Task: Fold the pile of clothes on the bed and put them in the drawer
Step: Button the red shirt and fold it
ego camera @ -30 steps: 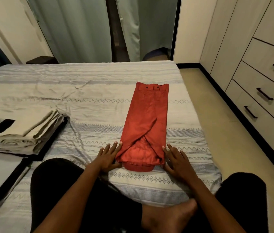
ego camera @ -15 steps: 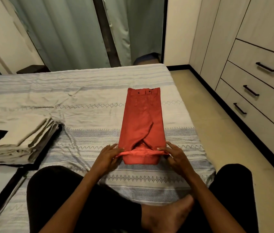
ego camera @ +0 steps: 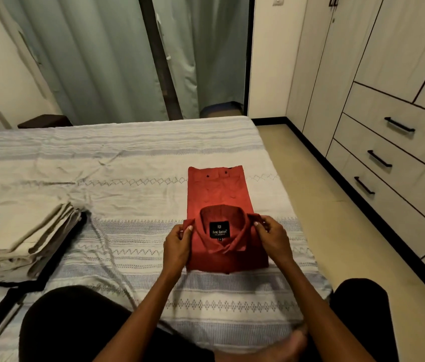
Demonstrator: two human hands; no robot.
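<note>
A red shirt lies lengthwise on the striped bedspread. Its near end is folded over toward the far end, so the collar and a black label face up. My left hand pinches the folded part's left shoulder edge. At the right shoulder edge, my right hand pinches the cloth the same way. The far end with its cuffs and buttons lies flat on the bed. A chest of drawers with black handles stands along the right wall, all drawers closed.
A stack of folded beige clothes sits at the left on the bed, over a dark cloth. My crossed legs in black and a bare foot fill the near edge. A strip of tan floor runs between bed and drawers. Curtains hang beyond the bed.
Both hands went from lying flat beside the shirt's near end to gripping it and lifting it over away from me. The collar and label now show on top.
</note>
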